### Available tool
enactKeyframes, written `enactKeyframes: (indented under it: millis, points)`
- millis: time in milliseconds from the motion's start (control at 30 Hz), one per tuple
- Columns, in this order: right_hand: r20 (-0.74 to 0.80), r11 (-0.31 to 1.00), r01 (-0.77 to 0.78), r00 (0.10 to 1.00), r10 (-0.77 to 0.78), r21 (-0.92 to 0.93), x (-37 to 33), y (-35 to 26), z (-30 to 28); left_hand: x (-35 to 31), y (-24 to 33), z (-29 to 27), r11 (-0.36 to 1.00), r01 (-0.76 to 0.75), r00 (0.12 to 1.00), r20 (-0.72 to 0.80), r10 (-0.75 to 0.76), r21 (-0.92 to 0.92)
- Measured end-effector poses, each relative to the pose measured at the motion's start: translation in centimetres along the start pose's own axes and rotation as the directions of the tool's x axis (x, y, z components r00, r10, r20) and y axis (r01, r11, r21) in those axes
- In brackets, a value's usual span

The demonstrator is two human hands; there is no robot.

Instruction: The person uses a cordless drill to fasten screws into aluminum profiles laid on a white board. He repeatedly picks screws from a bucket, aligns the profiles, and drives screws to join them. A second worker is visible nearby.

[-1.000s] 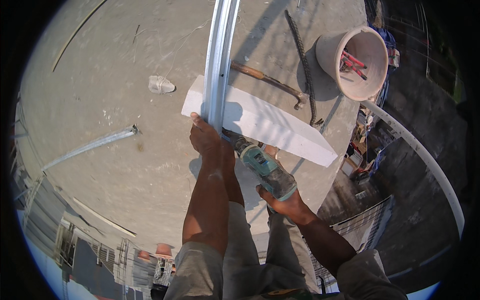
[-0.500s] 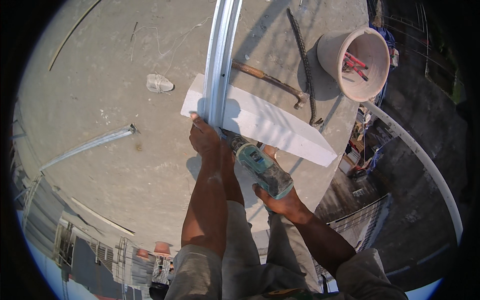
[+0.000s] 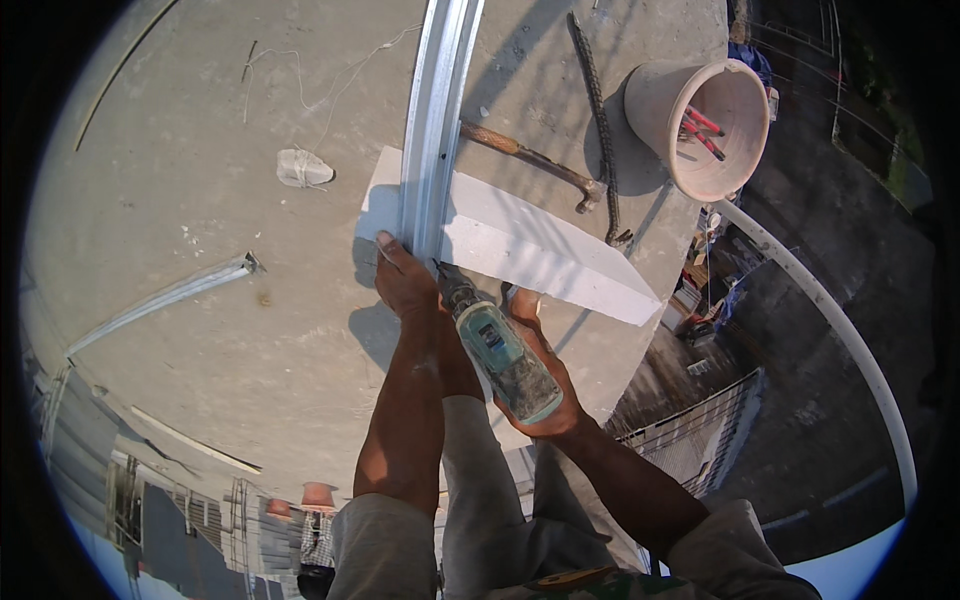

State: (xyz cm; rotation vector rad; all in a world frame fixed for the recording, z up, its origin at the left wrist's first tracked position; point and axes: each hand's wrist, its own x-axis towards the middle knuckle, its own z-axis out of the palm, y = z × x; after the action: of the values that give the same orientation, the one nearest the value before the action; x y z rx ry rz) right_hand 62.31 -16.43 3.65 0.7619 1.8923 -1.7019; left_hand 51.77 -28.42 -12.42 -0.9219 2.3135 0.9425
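Observation:
A long metal channel [image 3: 438,110] lies across a white block [image 3: 540,250] on the concrete slab [image 3: 200,160]. My left hand [image 3: 402,280] presses down on the channel's near end. My right hand [image 3: 535,385] grips a teal and grey power tool [image 3: 500,348], whose front end meets the channel just beside my left thumb. The tool's tip is hidden between hand and metal.
A wooden-handled hammer [image 3: 530,160] and a ribbed steel bar [image 3: 598,120] lie beyond the block. A beige bucket [image 3: 705,125] with red-handled tools stands at the slab's right edge. A crumpled white lump [image 3: 300,168] and a loose metal strip [image 3: 165,300] lie left. The slab drops off at right.
The view has shifted slightly. My right hand has brought the power tool a little forward against the channel; my left hand stays on the channel's end.

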Motion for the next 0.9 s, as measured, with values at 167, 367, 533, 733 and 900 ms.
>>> enactKeyframes:
  millis: [167, 367, 533, 733, 900]
  points:
    - [0.027, 0.985, -0.037, 0.999, 0.042, -0.166, 0.2, -1.2, -0.6, 0.0, -0.2, 0.2, 1.0, -0.005, 1.0, -0.012, 0.005, -0.022]
    - [0.04, 0.977, -0.212, 0.977, 0.21, 0.036, 0.2, -1.9, -0.2, -0.2, 0.1, -0.1, 1.0, 0.015, 1.0, 0.015, -0.015, 0.014]
    - [-0.03, 0.998, -0.057, 0.998, 0.058, 0.031, 2.0, -1.1, 0.1, -0.1, 0.6, -0.2, 0.998, 0.066, 0.998, 0.019, -0.066, -0.002]
    - [0.052, 0.957, -0.125, 0.988, 0.143, -0.262, 1.2, -0.1, -1.8, -0.3, 0.7, -0.3, 0.995, 0.049, 0.998, 0.033, -0.046, -0.089]
    - [0.034, 0.931, -0.335, 0.942, 0.333, 0.143, -1.6, 0.7, -2.9, -0.6, 1.4, -0.6, 0.993, 0.117, 0.991, 0.057, -0.118, 0.021]
